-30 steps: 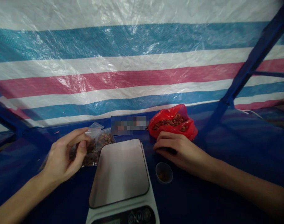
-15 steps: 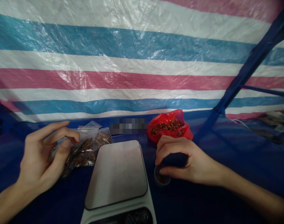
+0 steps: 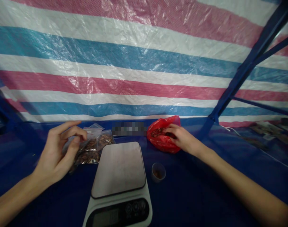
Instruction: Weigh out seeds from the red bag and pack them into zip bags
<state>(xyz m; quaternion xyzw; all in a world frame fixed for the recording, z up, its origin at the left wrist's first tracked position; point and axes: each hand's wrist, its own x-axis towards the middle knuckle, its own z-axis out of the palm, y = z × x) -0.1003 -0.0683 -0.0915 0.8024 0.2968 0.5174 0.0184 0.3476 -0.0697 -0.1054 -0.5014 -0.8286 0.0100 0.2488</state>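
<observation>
Gaping, seemingly for easy access, the red plastic bag (image 3: 166, 145) on the desk (image 3: 193, 195) admits the bent fingers of the right hand (image 3: 183, 137), whose grip cannot be told; the left hand (image 3: 57, 154) hovers, fingers parted and empty, near zip bags (image 3: 89, 156).

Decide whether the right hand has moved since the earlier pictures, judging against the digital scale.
Yes: against the digital scale, the right hand has moved forward, from near the plastic cup to the open red plastic bag.

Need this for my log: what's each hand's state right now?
Left hand: open, loosely curled, nothing visibly held, near clear plastic zip bags.
Right hand: fingers in the red plastic bag; grip cannot be told.
</observation>
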